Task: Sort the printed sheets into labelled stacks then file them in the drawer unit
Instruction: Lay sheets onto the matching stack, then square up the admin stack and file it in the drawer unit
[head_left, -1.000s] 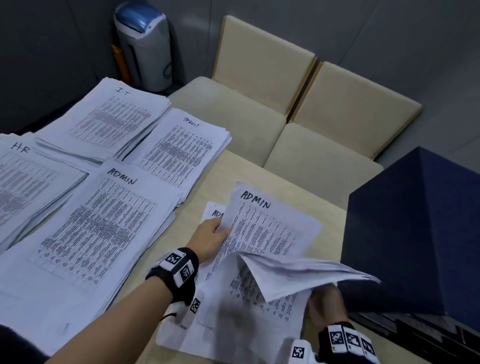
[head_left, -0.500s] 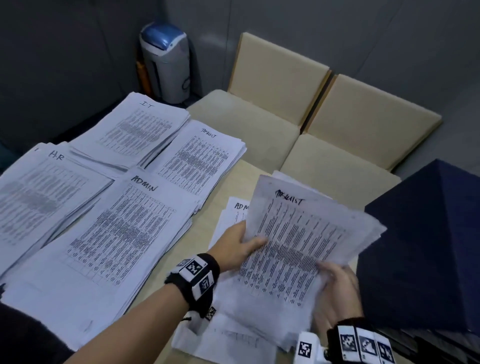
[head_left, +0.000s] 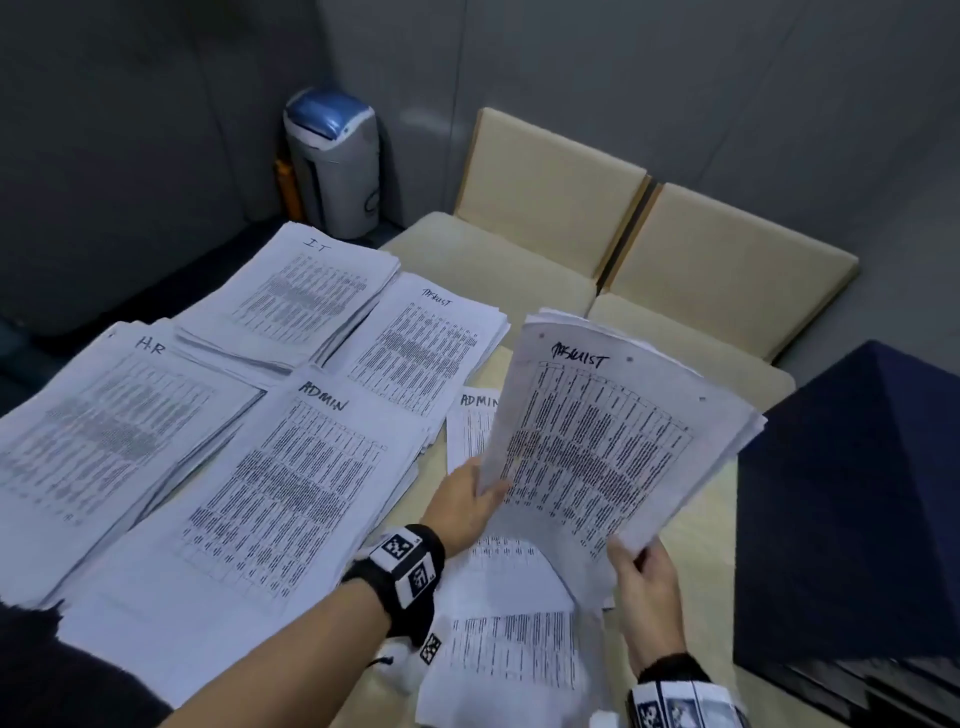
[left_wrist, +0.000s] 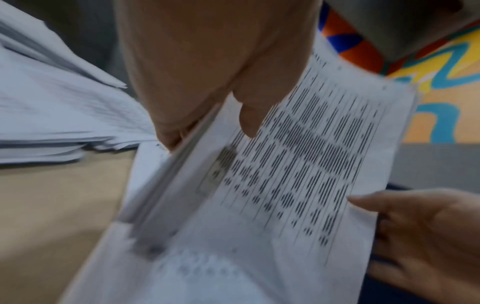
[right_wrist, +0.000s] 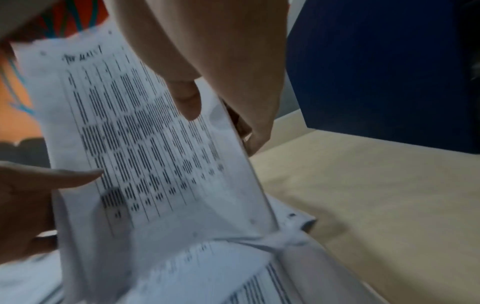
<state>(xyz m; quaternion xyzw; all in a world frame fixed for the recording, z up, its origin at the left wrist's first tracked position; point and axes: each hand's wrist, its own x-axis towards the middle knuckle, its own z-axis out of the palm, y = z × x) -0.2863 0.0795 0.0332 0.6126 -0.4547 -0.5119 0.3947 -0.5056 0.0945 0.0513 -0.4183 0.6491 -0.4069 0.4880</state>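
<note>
A: Starting at the left, what lies on the tabletop (head_left: 696, 525)?

B: Four labelled stacks. The HR stack (head_left: 98, 436) is farthest left, the IT stack (head_left: 296, 296) behind it, the ADMIN stack (head_left: 270, 499) in front, and the stack marked "TASKLIST" (head_left: 421, 348), as far as the scrawl reads, beside IT. A grey bin (head_left: 332, 166) with a blue lid stands on the floor beyond them.

A: And the hands?

B: The left hand (head_left: 467, 499) grips the left edge of a lifted bundle of sheets (head_left: 602, 447), thumb on the printed face, fingers behind. The right hand (head_left: 647, 582) pinches the bundle's lower right corner the same way. Both are clamped on it, apart from each other.

A: Where is that bundle?

B: Tilted up above the tabletop, its top sheet bearing the same scrawled heading. Under it lie loose sheets (head_left: 509, 649), one marked ADMIN.

A: Farther right?

B: The dark blue drawer unit (head_left: 852, 509) stands on the tabletop, just beside the bundle. Two beige chairs (head_left: 701, 260) sit behind.
</note>
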